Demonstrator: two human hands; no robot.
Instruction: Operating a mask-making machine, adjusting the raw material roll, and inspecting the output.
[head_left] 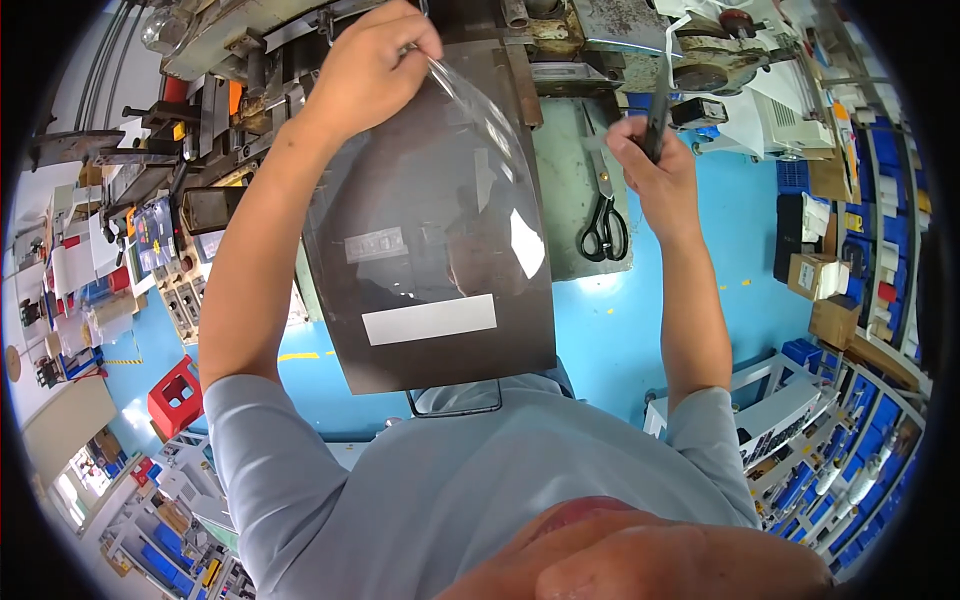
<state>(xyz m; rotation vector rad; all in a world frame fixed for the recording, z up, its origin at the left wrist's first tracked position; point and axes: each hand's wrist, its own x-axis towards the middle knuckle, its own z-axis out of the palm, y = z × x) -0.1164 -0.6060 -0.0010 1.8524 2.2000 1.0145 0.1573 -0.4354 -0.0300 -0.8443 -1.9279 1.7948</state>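
My left hand (pixel 385 65), raised over the far part of a dark board (pixel 450 365), pinches the edge of a clear plastic sheet (pixel 480 110). The sheet bows up from the board and catches the light. A white paper strip (pixel 430 320) lies across the board's near part. Off to the right, my right hand (pixel 660 180) is closed around a slim black-handled tool (pixel 657 125) pointing away from me; its kind is unclear. Between that hand and the board, black-handled scissors (pixel 604 220) lie on a pale green surface (pixel 570 190).
Worn metal machine parts (pixel 560 40) stand beyond the board. A small black box (pixel 698 112) sits beyond my right hand. A red stool (pixel 175 397) is on the blue floor (pixel 600 340) at left. Shelves with cartons (pixel 835 318) line the right side.
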